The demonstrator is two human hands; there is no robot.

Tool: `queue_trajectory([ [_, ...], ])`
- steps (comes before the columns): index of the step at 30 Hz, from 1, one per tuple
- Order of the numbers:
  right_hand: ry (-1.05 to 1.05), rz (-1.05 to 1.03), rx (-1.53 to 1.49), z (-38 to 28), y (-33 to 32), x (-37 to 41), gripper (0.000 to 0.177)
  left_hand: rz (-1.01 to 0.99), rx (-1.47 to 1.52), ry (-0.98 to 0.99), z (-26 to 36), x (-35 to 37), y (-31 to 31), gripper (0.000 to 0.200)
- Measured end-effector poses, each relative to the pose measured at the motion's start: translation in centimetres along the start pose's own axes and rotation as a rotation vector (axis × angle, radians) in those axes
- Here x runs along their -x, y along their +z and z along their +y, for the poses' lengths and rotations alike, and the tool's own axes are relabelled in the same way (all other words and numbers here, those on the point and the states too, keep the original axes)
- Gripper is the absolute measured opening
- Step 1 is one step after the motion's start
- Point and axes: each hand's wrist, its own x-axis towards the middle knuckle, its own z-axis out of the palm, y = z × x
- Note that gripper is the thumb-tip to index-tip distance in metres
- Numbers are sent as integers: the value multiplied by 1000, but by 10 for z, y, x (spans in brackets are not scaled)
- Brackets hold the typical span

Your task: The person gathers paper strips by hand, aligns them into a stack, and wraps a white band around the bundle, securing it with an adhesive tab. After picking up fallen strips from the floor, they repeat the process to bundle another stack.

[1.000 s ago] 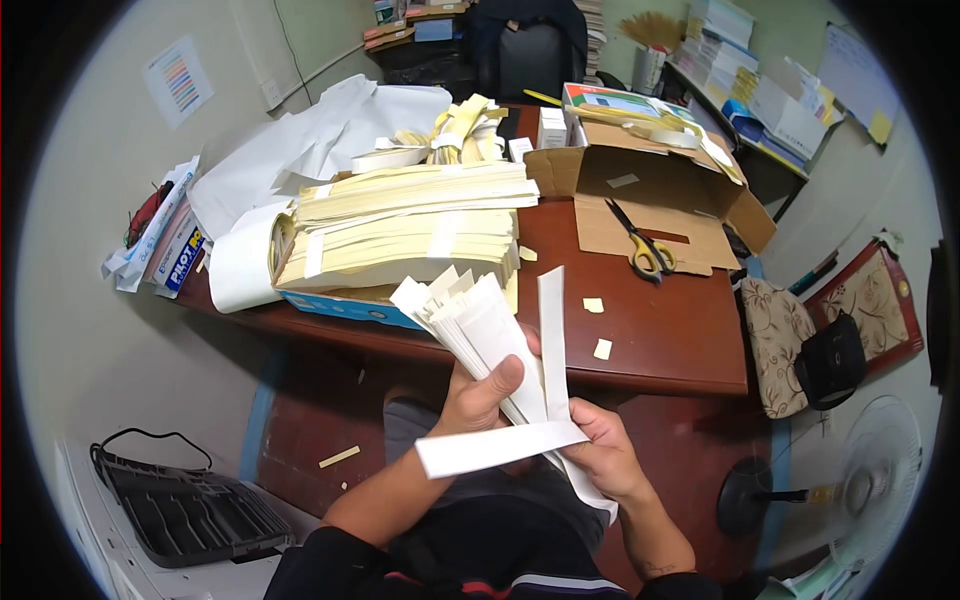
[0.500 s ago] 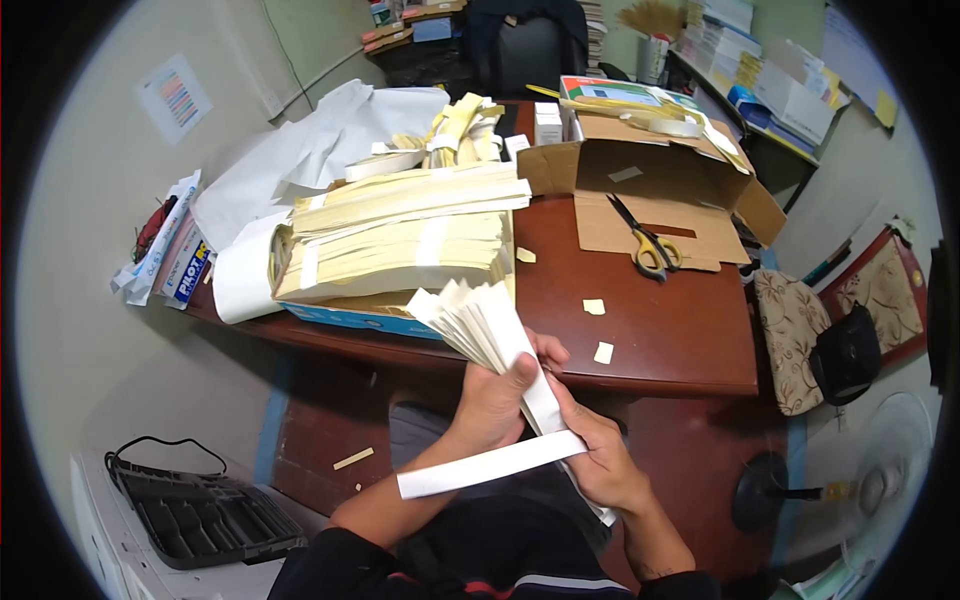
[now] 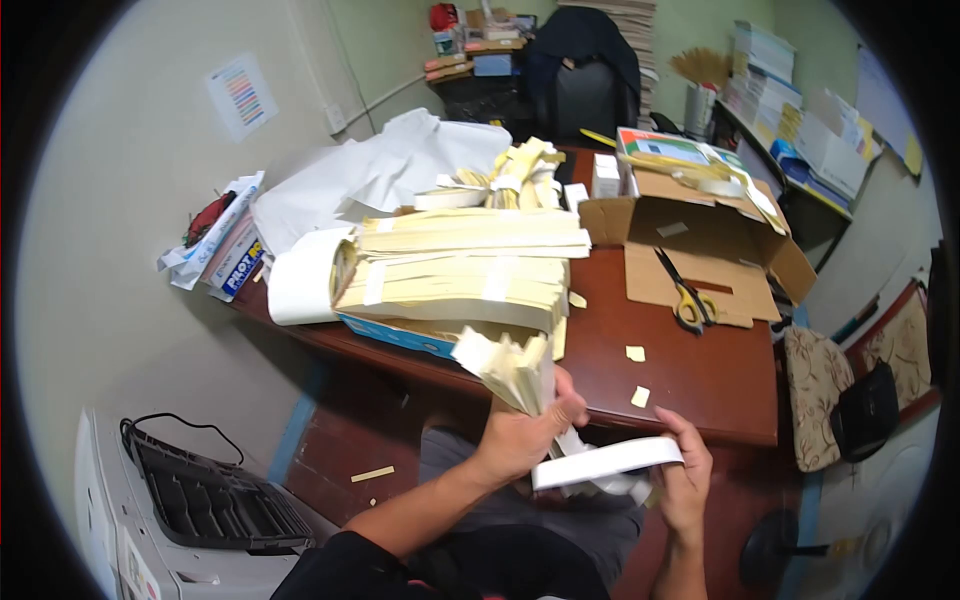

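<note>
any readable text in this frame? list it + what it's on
"PILOT", partly hidden: blue-and-white box at the left edge of the desk.
Wall sheet with coloured bars: too small to read.
Printed box at the back: blurred.
Paper strips in the left hand, white strip in the right hand: no print visible.

Desk point(image 3: 700, 380), dark wood. On its left half, a stack of yellowish sheets point(image 3: 460, 265) lies on a blue box point(image 3: 390, 333), with a white roll point(image 3: 300, 275) touching its left end and crumpled white paper point(image 3: 390, 165) behind. To the right, an opened cardboard box point(image 3: 700, 240) bears scissors point(image 3: 688, 298); two scraps point(image 3: 635, 353) lie near the front edge. Printer point(image 3: 200, 500), near left, on the floor. Poster point(image 3: 243, 95) on the left wall. Dark chair point(image 3: 590, 80), far; shelves point(image 3: 800, 120), far right.
</note>
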Motion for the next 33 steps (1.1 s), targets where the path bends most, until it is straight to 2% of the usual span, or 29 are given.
queue_trajectory([
  [1,73,-5,-31,-9,-3,-2,44,-2,-17,-24,3,0,0,20],
  [3,216,-146,-81,-2,-17,-2,42,-44,-8,-80,0,1,-6,21],
  [4,288,-197,-71,0,-23,1,35,-67,-14,-84,-6,0,-8,18],
  [7,373,-313,-222,1,-20,7,51,-4,193,-195,-16,-3,-4,17],
  [8,362,-310,-225,7,-21,8,52,12,201,-227,-18,-2,-4,19],
  [9,330,-305,-251,7,-16,8,50,35,329,-247,-20,-3,-3,20],
  [11,373,-286,-201,10,-14,7,51,-6,279,-269,-23,-3,-4,35],
  [14,325,-311,-95,8,-6,4,56,-46,222,-223,-27,-4,1,54],
  [18,212,-450,-118,8,-8,6,52,-89,264,-287,-30,-8,5,64],
  [21,69,-361,59,7,4,9,44,-64,289,-331,-32,-9,7,68],
  [22,103,-277,351,-11,10,6,32,-40,254,-321,-34,-7,9,70],
  [23,62,-252,485,-16,16,6,29,-17,219,-311,-36,-7,11,72],
  [26,-98,-217,833,-11,27,7,19,-52,273,-251,-36,-4,16,58],
  [29,-180,-200,1011,-5,33,9,22,-23,94,-308,-27,-6,18,44],
  [32,-201,-180,1053,-5,33,9,28,94,118,-390,-21,-5,24,28],
  [33,-203,-167,1026,-3,34,10,30,99,140,-355,-24,-5,23,23],
])
